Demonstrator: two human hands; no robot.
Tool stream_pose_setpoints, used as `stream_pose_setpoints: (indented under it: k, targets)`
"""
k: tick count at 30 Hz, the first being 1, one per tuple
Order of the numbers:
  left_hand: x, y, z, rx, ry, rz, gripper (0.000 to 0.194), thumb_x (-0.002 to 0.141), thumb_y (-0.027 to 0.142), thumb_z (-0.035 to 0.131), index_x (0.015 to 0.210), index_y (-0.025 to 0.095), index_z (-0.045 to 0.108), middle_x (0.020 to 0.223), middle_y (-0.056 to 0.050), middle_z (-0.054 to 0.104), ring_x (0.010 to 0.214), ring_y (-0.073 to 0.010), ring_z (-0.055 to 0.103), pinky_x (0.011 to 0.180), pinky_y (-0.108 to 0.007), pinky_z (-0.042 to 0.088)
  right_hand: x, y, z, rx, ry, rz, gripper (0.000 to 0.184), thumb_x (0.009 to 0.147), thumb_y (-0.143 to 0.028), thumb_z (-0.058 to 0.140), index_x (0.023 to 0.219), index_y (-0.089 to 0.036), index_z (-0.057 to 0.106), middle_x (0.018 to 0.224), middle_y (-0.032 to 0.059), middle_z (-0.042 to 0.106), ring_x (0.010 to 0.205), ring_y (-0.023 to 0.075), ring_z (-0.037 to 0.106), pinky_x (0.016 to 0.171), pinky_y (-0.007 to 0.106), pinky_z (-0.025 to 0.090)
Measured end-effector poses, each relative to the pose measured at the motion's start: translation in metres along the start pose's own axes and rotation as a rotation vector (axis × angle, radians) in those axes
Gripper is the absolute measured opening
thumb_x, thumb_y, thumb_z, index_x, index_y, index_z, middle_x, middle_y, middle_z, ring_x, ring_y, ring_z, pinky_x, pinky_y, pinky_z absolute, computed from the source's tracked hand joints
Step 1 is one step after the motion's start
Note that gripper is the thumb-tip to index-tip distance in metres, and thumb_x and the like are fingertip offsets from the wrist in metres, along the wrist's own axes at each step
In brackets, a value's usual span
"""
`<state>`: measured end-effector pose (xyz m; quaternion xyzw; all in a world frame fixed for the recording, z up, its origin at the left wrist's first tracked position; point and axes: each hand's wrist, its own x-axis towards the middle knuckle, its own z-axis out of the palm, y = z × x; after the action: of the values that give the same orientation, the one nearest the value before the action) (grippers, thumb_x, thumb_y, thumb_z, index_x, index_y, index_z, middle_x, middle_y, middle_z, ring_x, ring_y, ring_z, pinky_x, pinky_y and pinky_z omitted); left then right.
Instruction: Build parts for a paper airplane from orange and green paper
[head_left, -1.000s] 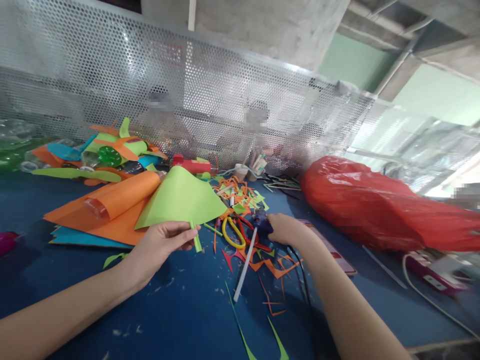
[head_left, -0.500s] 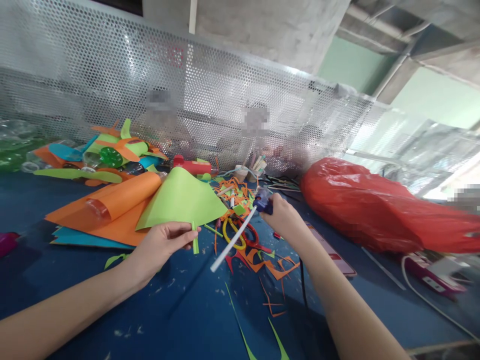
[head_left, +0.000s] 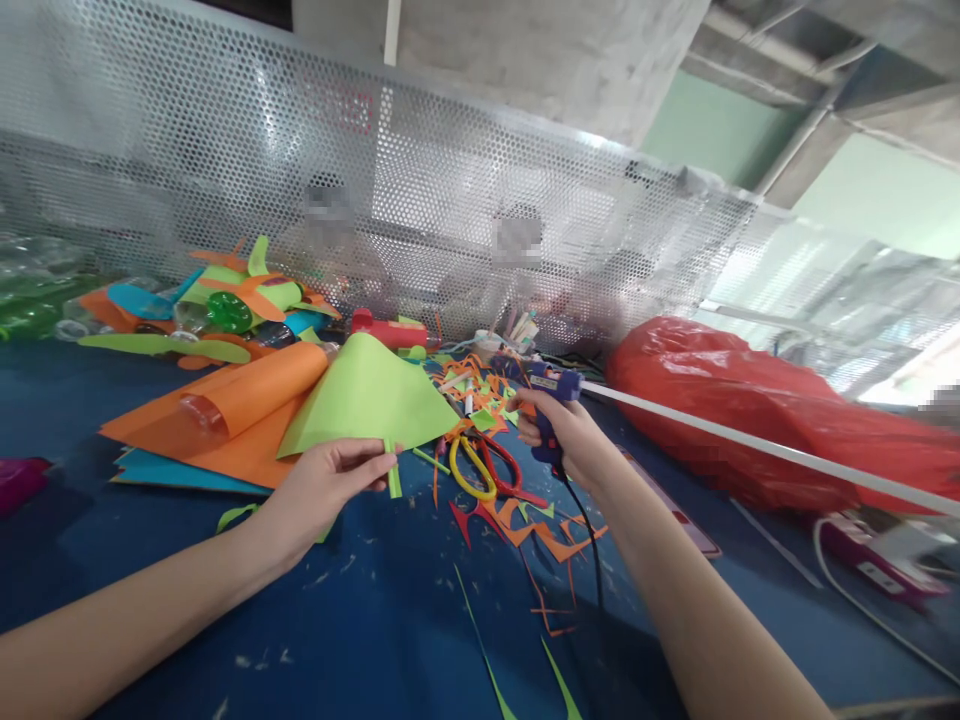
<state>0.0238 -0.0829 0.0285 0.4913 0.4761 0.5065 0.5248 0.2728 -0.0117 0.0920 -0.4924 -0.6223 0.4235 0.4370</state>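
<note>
Between its thumb and fingers, my left hand (head_left: 337,482) pinches a small folded strip of green paper (head_left: 394,480). My right hand (head_left: 566,430) is wrapped round the handle of a blue glue gun (head_left: 551,380). A long white glue stick (head_left: 750,440) sticks out of the gun's back toward the right edge. The nozzle points away to the left, over a heap of paper scraps. Beside my left hand, a green paper sheet (head_left: 367,395) lies curved next to an orange paper roll (head_left: 262,390). Scissors with yellow handles (head_left: 472,468) and red-handled ones (head_left: 504,462) rest between my hands.
Orange and green paper scraps (head_left: 551,535) litter the blue table (head_left: 360,620). Bottle models with paper wings (head_left: 247,300) stand at the back left. A red plastic bag (head_left: 697,400) and a power strip (head_left: 877,565) lie on the right. A perforated metal screen (head_left: 450,200) runs behind.
My right hand has turned the glue gun round: its glue stick pointed down toward me and now points right. The left hand still holds the green strip in nearly the same place.
</note>
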Motion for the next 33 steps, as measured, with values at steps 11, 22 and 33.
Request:
stream_pose_setpoints:
  k: [11,22,33]
  targets:
    - [0.002,0.004,-0.004,0.024,0.05,0.005,0.026,0.069,0.044,0.073,0.072,0.019,0.067,0.068,0.002,0.063,0.07,-0.014,0.061,0.067,-0.023,0.045,-0.044,-0.019,0.04,-0.113,-0.383,0.039,0.033,0.075,-0.044,0.056,0.055,-0.019,0.053,0.055,-0.0005,0.05,0.055,0.0121,0.044,0.057,0.026,0.039]
    - [0.005,0.003,-0.002,-0.022,0.042,0.054,0.028,0.063,0.037,0.078,0.079,0.018,0.063,0.069,0.004,0.063,0.063,-0.0118,0.059,0.067,-0.025,0.048,-0.051,-0.021,0.049,-0.261,-0.333,-0.058,0.016,0.074,-0.034,0.058,0.069,-0.019,0.058,0.053,-0.0037,0.048,0.051,0.0116,0.043,0.051,0.024,0.039]
    - [0.006,0.004,-0.001,-0.008,0.039,0.069,0.024,0.063,0.033,0.076,0.075,0.017,0.061,0.067,0.004,0.062,0.063,-0.0119,0.059,0.067,-0.025,0.049,-0.05,-0.012,0.047,-0.358,-0.338,-0.158,0.016,0.08,-0.033,0.053,0.074,-0.02,0.061,0.058,-0.0013,0.053,0.061,0.0152,0.052,0.059,0.026,0.046]
